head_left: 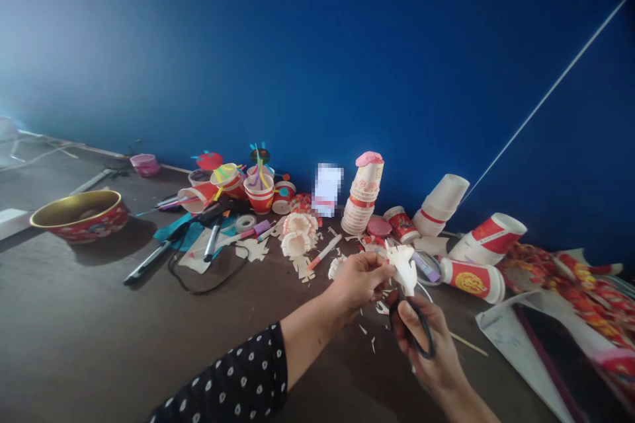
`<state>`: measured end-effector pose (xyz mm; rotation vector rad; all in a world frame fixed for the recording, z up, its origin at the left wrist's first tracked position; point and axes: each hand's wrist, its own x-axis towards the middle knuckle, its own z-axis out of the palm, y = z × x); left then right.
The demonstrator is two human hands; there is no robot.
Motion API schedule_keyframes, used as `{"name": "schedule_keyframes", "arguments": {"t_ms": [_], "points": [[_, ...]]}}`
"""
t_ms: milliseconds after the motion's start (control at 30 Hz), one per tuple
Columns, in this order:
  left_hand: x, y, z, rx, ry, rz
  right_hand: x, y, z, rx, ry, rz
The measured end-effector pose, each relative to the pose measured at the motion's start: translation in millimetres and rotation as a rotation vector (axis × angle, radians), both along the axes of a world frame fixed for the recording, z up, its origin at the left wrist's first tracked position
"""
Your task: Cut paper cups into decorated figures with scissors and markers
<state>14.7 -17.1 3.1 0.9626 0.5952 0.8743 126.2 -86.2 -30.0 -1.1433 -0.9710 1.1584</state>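
Between the fingertips of my left hand (364, 281) is a white cut paper piece (404, 266) with pointed, petal-like edges, pinched above the table. My right hand (426, 337) grips a pair of scissors (427, 337), its fingers and thumb around the dark handles. The blades lie mostly hidden behind my hands and the paper. Small white scraps (373, 344) are scattered on the table just below. Near my left hand lie an orange-and-white marker (325, 251) and a cut paper cup (297, 243) with jagged edges.
Stacked paper cups (358, 211) topped with a pink lump stand by the blue wall. More cups (473, 279) lie at the right, near a dark phone (570, 363) on white paper. Leftward are decorated cups (259, 195), a black marker (213, 240) and a red-gold bowl (82, 228).
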Motion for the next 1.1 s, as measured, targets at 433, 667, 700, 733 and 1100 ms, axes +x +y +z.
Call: {"name": "schedule_keyframes", "arguments": {"t_ms": [433,667,700,733,1100], "points": [[-3.0,1.3,3.7,0.022,-0.052,-0.054,1.9,-2.1,-2.9,-0.013,-0.02,-0.008],[-5.6,3.9,3.9,0.025,-0.07,-0.092,4.3,-3.4,-3.9,0.001,-0.028,0.032],[-6.2,4.1,4.3,0.014,-0.072,-0.096,4.1,-3.6,-3.5,0.001,-0.027,0.028],[-6.8,4.4,4.9,0.004,-0.073,-0.098,4.0,-3.7,-3.1,0.002,-0.024,0.027],[-17.3,11.8,5.6,0.001,-0.101,-0.2,5.9,-4.9,1.5,0.023,-0.053,0.104]]}}
